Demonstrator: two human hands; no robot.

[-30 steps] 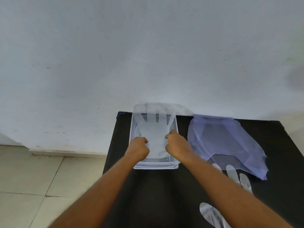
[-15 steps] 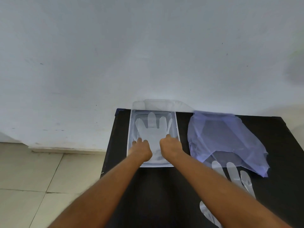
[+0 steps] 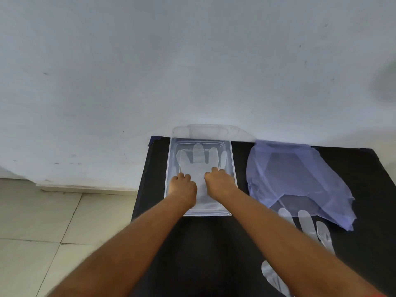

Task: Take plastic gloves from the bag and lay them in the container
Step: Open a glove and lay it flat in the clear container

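Your left hand (image 3: 183,186) and right hand (image 3: 218,183) are both down inside the container (image 3: 169,168), fingers curled under and knuckles up, pressing on the wrist end of a clear plastic glove (image 3: 199,161). Whether you are pinching the film or only pinning it flat cannot be told, since the fingertips are hidden beneath your hands. With one hand at each side of the cuff, the pose looks meant to spread the thin sheet so it lies smooth rather than bunching. The glove's fingers point away from you, toward the far edge of the table (image 3: 214,254), and they lie flat on the container floor, so this glove looks as good as placed.

The container sits at the table's far left corner, its long side running away from you, close enough that both arms reach it straight on. Its clear lid (image 3: 214,131) stands behind it, leaning against the wall (image 3: 192,61).

Just to the right lies the pale violet bag (image 3: 295,179), slumped flat with its mouth toward you. More gloves (image 3: 308,226) poke out from that opening onto the table, and another (image 3: 274,279) lies nearer you by the right forearm, so several remain to move.
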